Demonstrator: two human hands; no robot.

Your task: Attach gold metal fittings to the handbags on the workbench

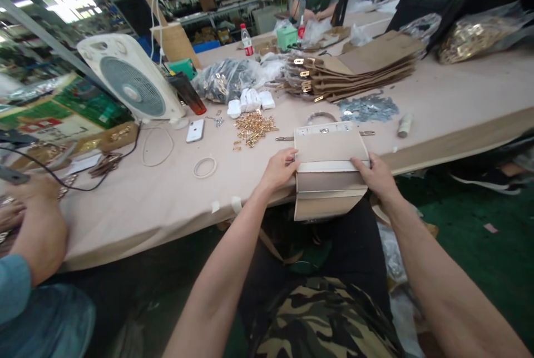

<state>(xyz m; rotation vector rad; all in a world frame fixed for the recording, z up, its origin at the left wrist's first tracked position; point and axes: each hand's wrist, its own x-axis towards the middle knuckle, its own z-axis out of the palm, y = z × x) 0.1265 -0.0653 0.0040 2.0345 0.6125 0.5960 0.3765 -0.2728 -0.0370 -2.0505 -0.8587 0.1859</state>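
A beige folded bag piece [325, 149] lies across the table's front edge, its lower flap hanging over. A white strip [329, 166] runs across its middle, and small metal fittings show along its far edge. My left hand [280, 170] grips the left side, thumb and fingers closed on it. On the opposite side my right hand [376, 175] pinches the right edge, its thumb on top near the white strip. Narrow strap ends [367, 133] stick out on both sides near the far edge. Behind it lies a curved brown strip [321, 116].
Gold hardware [255, 127], a phone [195, 130] and a tape roll [204, 167] lie leftward. Beyond are grey metal pieces [369, 108], a spool [405, 124] and stacked brown panels [371, 60]. A fan [131, 83] stands left; a co-worker's hand [39, 197] is at far left.
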